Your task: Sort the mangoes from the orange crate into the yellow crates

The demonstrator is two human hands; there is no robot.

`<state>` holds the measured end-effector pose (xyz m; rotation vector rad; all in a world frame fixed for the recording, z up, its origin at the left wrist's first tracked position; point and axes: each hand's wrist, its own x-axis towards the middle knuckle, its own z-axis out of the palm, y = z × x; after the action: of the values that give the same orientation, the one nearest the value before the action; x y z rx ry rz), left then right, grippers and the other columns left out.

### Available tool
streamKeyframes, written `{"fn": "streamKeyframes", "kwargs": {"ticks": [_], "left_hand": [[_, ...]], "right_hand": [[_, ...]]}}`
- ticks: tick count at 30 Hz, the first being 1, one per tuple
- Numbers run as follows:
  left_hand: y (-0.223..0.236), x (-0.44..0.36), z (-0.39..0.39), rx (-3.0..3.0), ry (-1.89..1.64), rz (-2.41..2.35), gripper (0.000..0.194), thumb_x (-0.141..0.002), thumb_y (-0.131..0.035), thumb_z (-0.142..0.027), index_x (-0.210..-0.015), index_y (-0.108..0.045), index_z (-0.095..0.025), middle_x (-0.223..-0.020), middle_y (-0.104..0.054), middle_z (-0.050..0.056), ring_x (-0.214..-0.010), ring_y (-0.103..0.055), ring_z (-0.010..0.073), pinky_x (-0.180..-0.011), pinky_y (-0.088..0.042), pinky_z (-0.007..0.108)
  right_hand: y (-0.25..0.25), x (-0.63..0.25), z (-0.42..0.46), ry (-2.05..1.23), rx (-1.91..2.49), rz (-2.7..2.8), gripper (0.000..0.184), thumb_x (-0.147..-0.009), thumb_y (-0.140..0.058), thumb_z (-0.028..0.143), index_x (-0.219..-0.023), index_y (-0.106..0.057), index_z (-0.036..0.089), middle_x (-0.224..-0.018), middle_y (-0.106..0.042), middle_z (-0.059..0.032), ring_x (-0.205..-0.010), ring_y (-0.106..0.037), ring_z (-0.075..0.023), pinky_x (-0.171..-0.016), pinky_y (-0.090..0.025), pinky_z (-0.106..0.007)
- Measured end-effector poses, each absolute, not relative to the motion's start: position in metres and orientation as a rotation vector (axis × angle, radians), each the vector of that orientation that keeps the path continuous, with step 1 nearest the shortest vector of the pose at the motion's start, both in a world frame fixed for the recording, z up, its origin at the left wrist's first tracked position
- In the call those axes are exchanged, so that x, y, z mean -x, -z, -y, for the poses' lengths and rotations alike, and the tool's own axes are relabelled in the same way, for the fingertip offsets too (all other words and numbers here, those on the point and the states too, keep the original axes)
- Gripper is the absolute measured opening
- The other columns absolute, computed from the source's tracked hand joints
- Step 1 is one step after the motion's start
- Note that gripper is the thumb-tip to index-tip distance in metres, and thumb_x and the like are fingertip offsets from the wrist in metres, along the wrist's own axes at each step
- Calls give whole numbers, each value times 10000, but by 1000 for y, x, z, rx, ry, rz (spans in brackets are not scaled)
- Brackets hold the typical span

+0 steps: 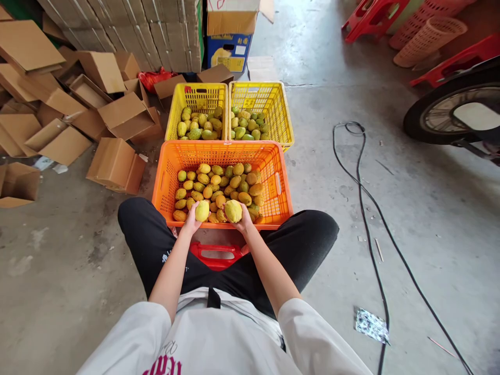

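Note:
My left hand is closed around a yellow fruit with a smooth oval shape. In my right hand is a second, paler yellow fruit with a bumpy skin. Both are held side by side over the near edge of an orange plastic crate. Inside it lie several yellow, orange and greenish fruits, a few of them partly hidden by my hands. The exact kind of fruit is hard to make out.
Beyond the orange crate stand two yellow crates holding greener fruits. Cardboard boxes lie heaped on the left. A black cable loops over the floor at right, below a motorcycle wheel. A red stool is between my legs.

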<state>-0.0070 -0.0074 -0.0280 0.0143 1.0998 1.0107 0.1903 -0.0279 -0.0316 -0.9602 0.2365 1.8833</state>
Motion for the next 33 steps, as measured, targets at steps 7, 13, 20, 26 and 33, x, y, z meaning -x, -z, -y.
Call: {"fn": "streamKeyframes", "kwargs": {"ticks": [7,13,20,26,33], "left_hand": [[26,8,7,33,-947,-1029,398,-978,-477,-369,-1162,-715,-109,-791,-729,115,-784,-722,233,-845,-610,405],[25,11,7,7,-927,-1029,403,-947,-577,-463,-1191,-694,-165,-813,-726,87,-785,-723,229,-899,-595,464],[25,11,13,-116,-1033,-995,274,-831,-760,-328,-1050,-672,-188,-812,-703,27,-790,-693,174,-953,-575,432],[28,9,11,-2,-1137,-1159,163,-815,-745,-272,-921,-635,-216,-856,-693,11,-848,-678,159,-888,-580,318],[28,12,8,26,-1040,-1096,355,-922,-584,-493,-1027,-696,-173,-844,-716,83,-796,-697,205,-716,-572,301]], "right_hand": [[26,-186,23,-1861,985,-394,367,-1004,-338,288,-1049,-685,175,-818,-773,-114,-730,-761,-242,-693,-663,-393],[26,-190,28,-1910,948,-297,423,-1038,-399,495,-1020,-680,180,-873,-790,-124,-813,-777,-265,-745,-669,-439],[26,-189,33,-1862,970,-142,217,-989,-558,385,-963,-683,210,-834,-794,-73,-761,-770,-211,-651,-650,-312],[32,-188,31,-1843,993,-109,178,-947,-600,375,-982,-680,221,-853,-804,-57,-753,-766,-208,-624,-641,-303],[35,-186,32,-1866,939,-70,207,-983,-573,368,-987,-703,207,-922,-809,-74,-851,-787,-225,-666,-642,-314]]}}
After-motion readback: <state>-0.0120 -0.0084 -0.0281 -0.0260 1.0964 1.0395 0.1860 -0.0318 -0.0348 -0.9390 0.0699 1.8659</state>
